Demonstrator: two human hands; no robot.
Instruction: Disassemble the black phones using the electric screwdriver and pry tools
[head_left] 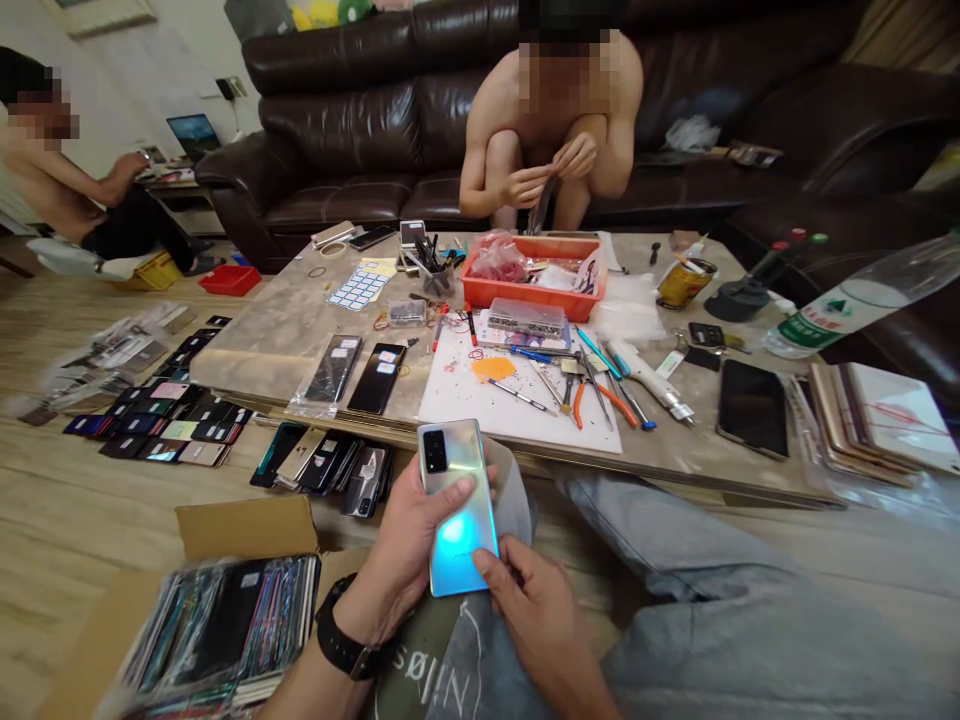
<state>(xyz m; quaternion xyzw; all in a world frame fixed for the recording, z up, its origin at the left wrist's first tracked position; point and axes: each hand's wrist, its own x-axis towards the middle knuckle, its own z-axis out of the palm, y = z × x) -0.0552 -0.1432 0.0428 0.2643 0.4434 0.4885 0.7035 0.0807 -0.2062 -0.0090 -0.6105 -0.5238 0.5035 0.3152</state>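
A silvery, blue-shining smartphone (459, 525) is held over my lap, its back with the dark camera block facing up. My left hand (409, 525) wraps around its left side, thumb lying across the back. At the lower right corner, my right hand (529, 595) grips the phone's edge with the thumb on top; its other fingers are partly hidden. Beyond the phone, a white work mat (517, 412) on the table carries tweezers, pliers and screwdrivers. Two dark phones, one a bagged phone (330, 372) and the other a labelled phone (377, 378), lie left of the mat.
An open cardboard box (247, 527) packed with flat bagged pieces stands at lower left. Phones in rows cover the floor beside the table (247, 350). A red tray (532, 292), a leaning water bottle (840, 315) and a tablet stack (862, 400) are on the table. Two other people sit nearby.
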